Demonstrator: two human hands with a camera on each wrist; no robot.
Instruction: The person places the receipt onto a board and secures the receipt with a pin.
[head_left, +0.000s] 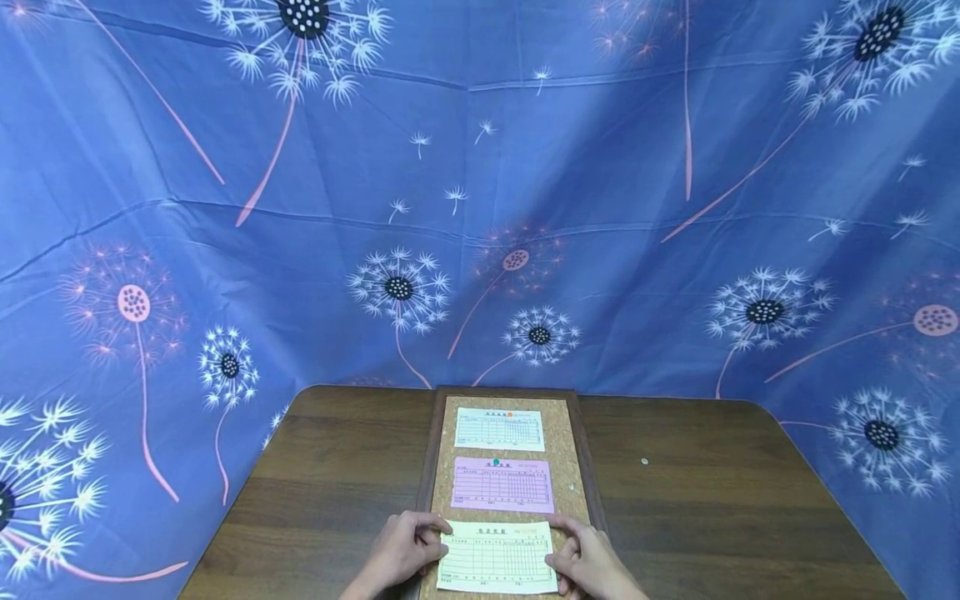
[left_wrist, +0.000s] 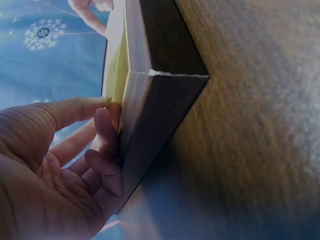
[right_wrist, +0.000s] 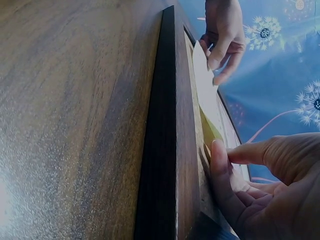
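A pale yellow printed form (head_left: 497, 558) lies over the lower part of a cork board, held at both sides. My left hand (head_left: 405, 550) pinches its left edge between thumb and fingers; in the left wrist view that hand (left_wrist: 65, 155) is beside the board's frame. The right edge is pinched by my right hand (head_left: 588, 560), whose thumb and fingertips (right_wrist: 218, 155) show against the paper in the right wrist view. Farther up the cork board (head_left: 442, 467) are a pink form (head_left: 502, 492) with a green pushpin (head_left: 496, 462) and a white form (head_left: 498, 433) with an orange pushpin (head_left: 510, 414).
The board has a raised dark wooden frame (head_left: 588, 475) and lies on a brown wooden table (head_left: 690, 525). A small pale round thing (head_left: 644, 461) sits on the table to the right. A blue dandelion-print cloth (head_left: 637, 317) hangs behind and at both sides.
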